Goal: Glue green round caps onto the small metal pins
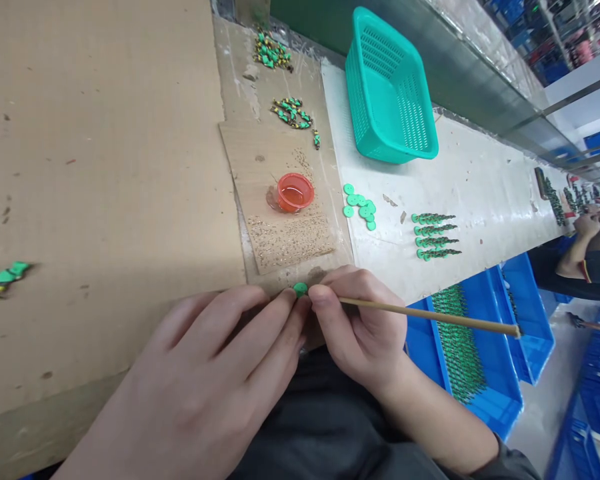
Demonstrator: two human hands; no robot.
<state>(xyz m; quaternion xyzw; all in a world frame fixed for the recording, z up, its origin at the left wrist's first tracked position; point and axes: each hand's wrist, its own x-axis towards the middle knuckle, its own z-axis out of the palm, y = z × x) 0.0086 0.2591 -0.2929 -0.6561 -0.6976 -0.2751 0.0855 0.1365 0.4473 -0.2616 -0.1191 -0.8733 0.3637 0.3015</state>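
My left hand [205, 380] and my right hand [360, 320] meet at the table's near edge, pinching a small green round piece [301, 289] between their fingertips. A thin wooden stick [430, 315] is held in my right hand and points out to the right. Just beyond the hands lies a cardboard pad [280, 200] carrying a small orange cup [295, 192] of clear liquid. A cluster of green discs [360, 207] lies to the right of the cup. Several finished green cone-shaped stacks [435, 235] lie in a row further right.
A teal plastic basket [390, 87] stands at the back. Piles of green-and-yellow parts [290, 112] lie behind the pad, more green pieces [5, 273] at the far left. Blue bins [470, 347] with green parts sit below the table edge. Another person's arms [587, 247] are at the right.
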